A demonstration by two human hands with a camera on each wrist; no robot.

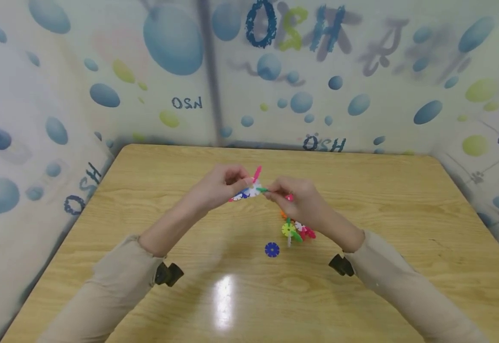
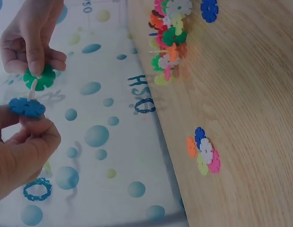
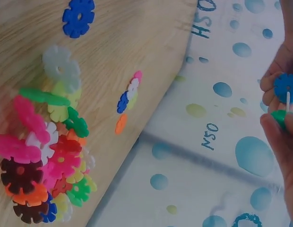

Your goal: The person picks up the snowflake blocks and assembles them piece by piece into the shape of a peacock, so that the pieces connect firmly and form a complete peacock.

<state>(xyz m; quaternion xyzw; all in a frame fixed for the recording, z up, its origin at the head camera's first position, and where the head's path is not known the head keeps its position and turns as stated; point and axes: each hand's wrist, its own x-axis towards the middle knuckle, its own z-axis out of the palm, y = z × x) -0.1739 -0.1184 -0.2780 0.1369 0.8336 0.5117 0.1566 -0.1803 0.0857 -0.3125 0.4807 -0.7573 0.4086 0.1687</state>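
Apparently, above the table (image 1: 373, 200), the left hand (image 1: 221, 185) and right hand (image 1: 298, 195), with a seemingly assembled cluster (image 1: 300, 226) at their five o'clock, respectively pinch a blue disc (image 2: 37, 109) and green disc (image 2: 45, 81), probably joined by a white piece (image 2: 32, 90), while a dark-blue disc (image 1: 272, 253) lies loose at six o'clock.

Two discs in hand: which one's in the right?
The green disc, pinched by the right hand. Colour sets it apart: the left hand grips the blue disc, and a thin white piece shows between them.
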